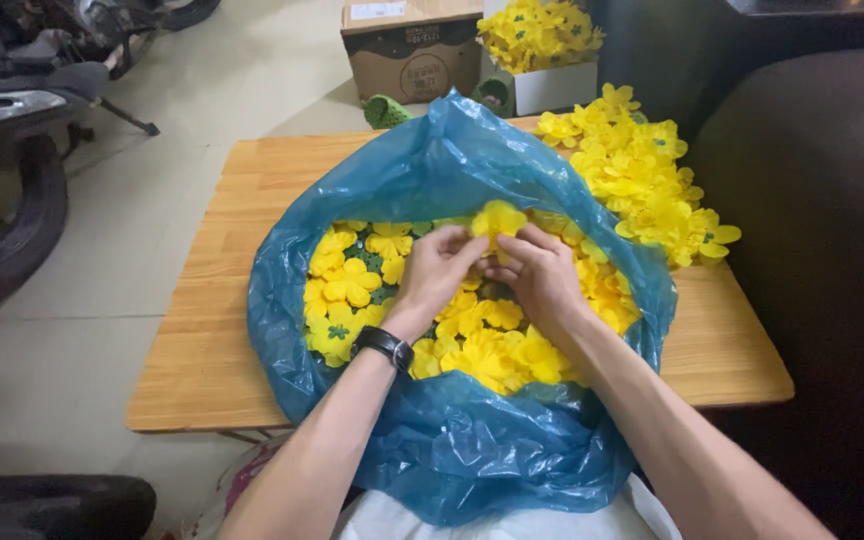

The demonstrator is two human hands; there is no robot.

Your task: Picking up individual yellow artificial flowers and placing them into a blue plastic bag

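Both hands were inside the big blue bag [452, 440] on the wooden table [222, 300]. The left hand [439, 268] and the right hand [544, 275] pinched one yellow flower [497, 220] together — held just above the pile of flowers [482, 345] in the bag.

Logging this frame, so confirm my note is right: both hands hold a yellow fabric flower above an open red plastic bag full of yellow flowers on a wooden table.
One detail is wrong: the plastic bag is blue, not red, as the head view shows. The rest stands: the left hand and right hand together hold a yellow fabric flower above the open bag of yellow flowers on the wooden table.
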